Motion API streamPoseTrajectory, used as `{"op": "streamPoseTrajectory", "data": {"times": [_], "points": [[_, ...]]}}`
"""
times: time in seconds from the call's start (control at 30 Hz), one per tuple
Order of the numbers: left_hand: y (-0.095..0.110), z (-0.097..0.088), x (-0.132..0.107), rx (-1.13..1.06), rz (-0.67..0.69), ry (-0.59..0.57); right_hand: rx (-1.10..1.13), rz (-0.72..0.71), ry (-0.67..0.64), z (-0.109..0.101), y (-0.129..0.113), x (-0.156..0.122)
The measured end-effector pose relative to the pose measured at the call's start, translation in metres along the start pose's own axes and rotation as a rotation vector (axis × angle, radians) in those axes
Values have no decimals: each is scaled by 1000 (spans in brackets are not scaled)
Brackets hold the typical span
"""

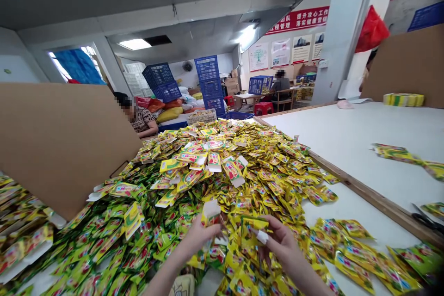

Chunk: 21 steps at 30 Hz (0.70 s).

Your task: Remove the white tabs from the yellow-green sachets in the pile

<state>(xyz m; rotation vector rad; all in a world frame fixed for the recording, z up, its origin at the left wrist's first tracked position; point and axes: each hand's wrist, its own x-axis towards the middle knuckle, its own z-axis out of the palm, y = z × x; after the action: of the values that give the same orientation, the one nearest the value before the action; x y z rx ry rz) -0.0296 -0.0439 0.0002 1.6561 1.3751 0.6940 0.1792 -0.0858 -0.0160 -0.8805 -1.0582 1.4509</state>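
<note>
My left hand (204, 233) is closed on a small printed carton (210, 212), whose white flap stands up open. To its right, my right hand (279, 240) pinches a yellow sachet (252, 230) with green edging; a white wrap covers the thumb tip. Both hands are just above a large heap of packets. Under and right of them lie yellow sachets (277, 189), while green sachets (138, 245) spread to the left. Several flat yellow cartons (194, 159) with white flaps rest on top of the heap ahead.
A brown cardboard sheet (65, 134) stands at left, with a person (144, 120) beyond it. At right, a wooden strip (360, 189) edges the white table (347, 129). Black scissors (426, 219) lie near more sachets. Blue crates (208, 78) are stacked behind; another person (280, 84) sits farther back.
</note>
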Motion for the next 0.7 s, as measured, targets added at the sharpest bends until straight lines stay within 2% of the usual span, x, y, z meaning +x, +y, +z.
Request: {"op": "streamPoseTrajectory", "data": {"times": [0.07, 0.17, 0.23, 0.33, 0.47, 0.57, 0.63, 0.7], "points": [[3, 9, -20, -123, -7, -68, 1, -57, -51, 11, -15, 5], [12, 18, -38, -332, 1, -129, -69, -137, -204, 28, -35, 11], [20, 20, -43, -432, 2, -159, -290, -225, -291, 35, -46, 13], [27, 21, -47, -392, 24, -190, -759, -351, -376, 39, -61, 9], [24, 25, -50, -268, -12, -245, -1148, -361, -559, 41, -76, -3], [17, 30, -51, -287, -29, -287, -1153, -315, -626, 36, -76, -10], [13, 32, -52, -365, 6, -340, -1062, -299, -551, 29, -70, -14], [10, 33, -52, -411, 37, -391, -981, -356, -468, 21, -60, -17]]}}
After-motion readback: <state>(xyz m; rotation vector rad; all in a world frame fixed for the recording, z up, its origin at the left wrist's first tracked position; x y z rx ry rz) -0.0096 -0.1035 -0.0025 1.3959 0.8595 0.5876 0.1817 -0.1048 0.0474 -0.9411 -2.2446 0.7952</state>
